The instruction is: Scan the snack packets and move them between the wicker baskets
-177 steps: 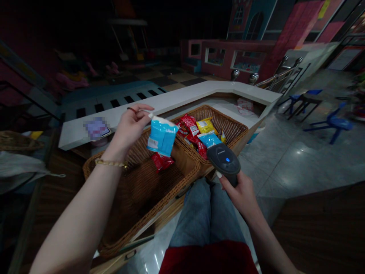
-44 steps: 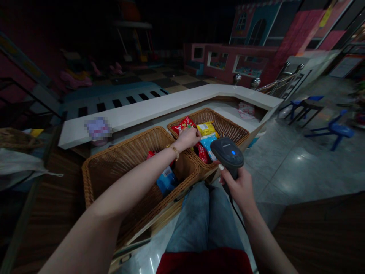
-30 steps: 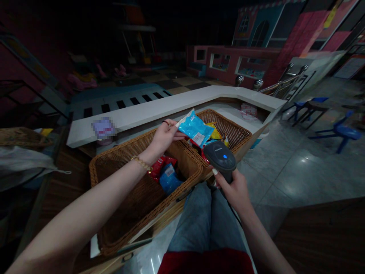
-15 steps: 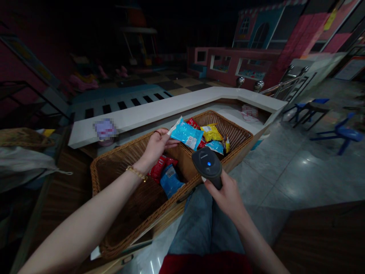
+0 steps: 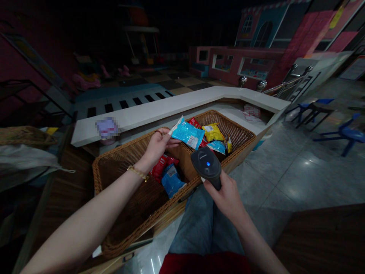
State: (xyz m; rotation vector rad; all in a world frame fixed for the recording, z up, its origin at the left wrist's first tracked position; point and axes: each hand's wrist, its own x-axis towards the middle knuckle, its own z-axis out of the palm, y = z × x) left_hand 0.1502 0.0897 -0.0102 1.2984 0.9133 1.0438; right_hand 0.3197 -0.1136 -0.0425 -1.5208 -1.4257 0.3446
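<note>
Blue pack (image 5: 188,136) pinched in L hand (image 5: 158,149) above rear wicker basket (image 5: 239,133), w/ red pack (image 5: 195,122) & yellow pack (image 5: 213,132) inside; R hand (image 5: 225,199) clenched on scanner (image 5: 205,163). Light pinch could let pack slip into basket.

**1 head-worn view, facing forward and down**

The only camera sits on the person's head, tilted down over the denim lap (image 5: 205,230). Close below it are the left hand (image 5: 156,148), right hand (image 5: 225,199), near wicker basket (image 5: 114,154) and far wicker basket (image 5: 239,131); the white surface (image 5: 159,110) and pink play house (image 5: 251,49) lie farther off.
</note>
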